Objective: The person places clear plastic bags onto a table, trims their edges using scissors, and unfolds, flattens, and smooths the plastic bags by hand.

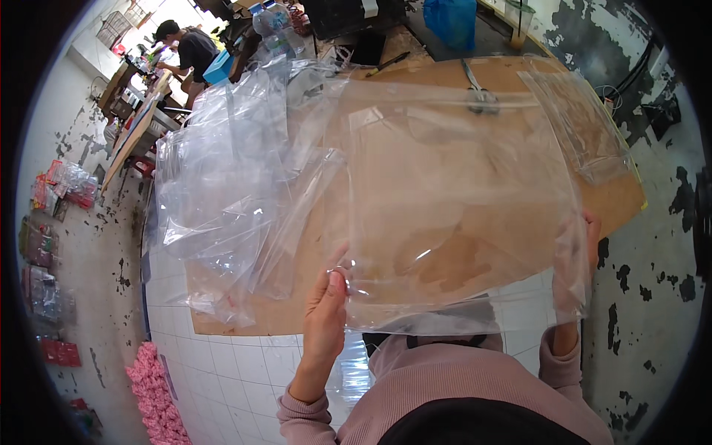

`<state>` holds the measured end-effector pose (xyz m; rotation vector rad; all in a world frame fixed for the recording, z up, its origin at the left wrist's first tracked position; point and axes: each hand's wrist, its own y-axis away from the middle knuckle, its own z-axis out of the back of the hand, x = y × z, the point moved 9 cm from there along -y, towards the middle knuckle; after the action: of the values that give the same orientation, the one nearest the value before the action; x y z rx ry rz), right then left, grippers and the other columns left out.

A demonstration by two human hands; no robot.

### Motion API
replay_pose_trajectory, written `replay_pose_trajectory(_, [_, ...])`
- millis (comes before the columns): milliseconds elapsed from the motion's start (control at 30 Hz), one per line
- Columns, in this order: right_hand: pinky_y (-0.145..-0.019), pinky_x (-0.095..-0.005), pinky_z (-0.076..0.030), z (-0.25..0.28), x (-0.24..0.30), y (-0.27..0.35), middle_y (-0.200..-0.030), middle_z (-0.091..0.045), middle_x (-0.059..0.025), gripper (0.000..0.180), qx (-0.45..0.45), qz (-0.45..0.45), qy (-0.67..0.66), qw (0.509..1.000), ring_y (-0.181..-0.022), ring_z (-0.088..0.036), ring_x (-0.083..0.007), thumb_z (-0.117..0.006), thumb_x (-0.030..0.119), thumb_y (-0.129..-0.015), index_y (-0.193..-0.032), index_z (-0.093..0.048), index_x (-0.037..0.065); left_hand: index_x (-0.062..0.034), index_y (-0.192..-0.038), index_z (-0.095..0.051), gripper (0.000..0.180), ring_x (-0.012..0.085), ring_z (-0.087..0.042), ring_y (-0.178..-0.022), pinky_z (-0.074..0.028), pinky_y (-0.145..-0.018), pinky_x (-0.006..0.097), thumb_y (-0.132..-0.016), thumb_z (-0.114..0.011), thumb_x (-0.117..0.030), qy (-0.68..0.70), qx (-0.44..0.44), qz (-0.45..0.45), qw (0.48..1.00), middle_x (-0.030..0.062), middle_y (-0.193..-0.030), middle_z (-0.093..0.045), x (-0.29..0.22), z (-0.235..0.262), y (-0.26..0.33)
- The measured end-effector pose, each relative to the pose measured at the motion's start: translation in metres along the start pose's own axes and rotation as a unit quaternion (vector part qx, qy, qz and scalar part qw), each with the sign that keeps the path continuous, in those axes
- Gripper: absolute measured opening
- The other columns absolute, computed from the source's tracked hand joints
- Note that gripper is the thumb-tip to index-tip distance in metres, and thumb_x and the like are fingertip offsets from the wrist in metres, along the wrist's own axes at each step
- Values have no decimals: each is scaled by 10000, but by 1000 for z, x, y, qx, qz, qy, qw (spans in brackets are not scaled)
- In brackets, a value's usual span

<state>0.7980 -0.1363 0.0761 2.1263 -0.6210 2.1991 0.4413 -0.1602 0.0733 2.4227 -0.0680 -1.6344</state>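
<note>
A large sheet of clear plastic (460, 193), possibly a flat bag, is stretched between my hands over the near part of a brown work board (297, 315). Its left edge is pinched between the thumb and fingers of my left hand (326, 300). My right hand (591, 233) grips the right edge, partly seen through the plastic. Left of the sheet lies a heap of crumpled clear plastic sheets (222, 170). Scissors (483, 100) rest beyond the sheet's far edge. Another folded clear plastic piece (582, 126) lies at the board's far right.
A yellow-black pen-like tool (387, 64) lies at the board's far side. Behind it stand plastic bottles (271, 26) and a blue plastic bag (451, 22). A person (194, 55) works at another table, back left. Pink ruffled material (154, 393) sits at lower left.
</note>
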Motion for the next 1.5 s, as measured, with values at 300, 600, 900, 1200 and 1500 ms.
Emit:
replay_pose_trajectory(300, [-627,-223,-459,44,-94,3,-912,-526,1,418,22,-235,49,970,-656,-498,-89,-502,256,-904,-1253,-364,71,18,-1249,-366,665,213,-344,-1222,-269,-1011,323,-833,-533,-473,-71,177,14,982,120,-1290,-383,39,-13,7])
replay_pose_trajectory(600, [-330,-150,-257,-1,-46,3,-713,-474,33,449,38,-250,-69,965,-432,-336,-1,-487,262,-907,-1308,-332,133,62,-1200,-422,413,198,-437,-1132,-376,-898,275,-824,-557,-43,-202,-10,-80,976,160,-1281,-404,47,10,20])
replay_pose_trajectory(900, [-350,-170,-296,6,-30,-6,-739,-509,-6,371,84,-212,41,973,-468,-398,-22,-484,135,-884,-1246,-429,78,21,-970,-552,175,259,-516,-1052,-400,-867,295,-809,-547,-44,-315,35,-112,942,198,-1226,-459,7,8,16])
replay_pose_trajectory(1200, [-957,-334,-336,14,10,-59,-1302,-413,-137,613,132,-92,244,956,-1133,-442,-206,-248,496,-931,-1348,-309,51,-42,-1306,-345,627,271,-331,-1259,-270,-1007,409,-895,-346,-515,-288,121,-99,945,165,-1363,-336,-34,9,-29])
replay_pose_trajectory(1500, [-1089,-302,-1,-97,-47,-41,-1464,-1,-131,815,347,-197,-113,910,-1353,-9,-198,-136,603,-879,-1379,-15,-30,23,-1365,-215,568,239,-163,-1335,-135,-1072,335,-873,-434,-157,-13,128,33,991,155,-1436,-186,1,-36,-80])
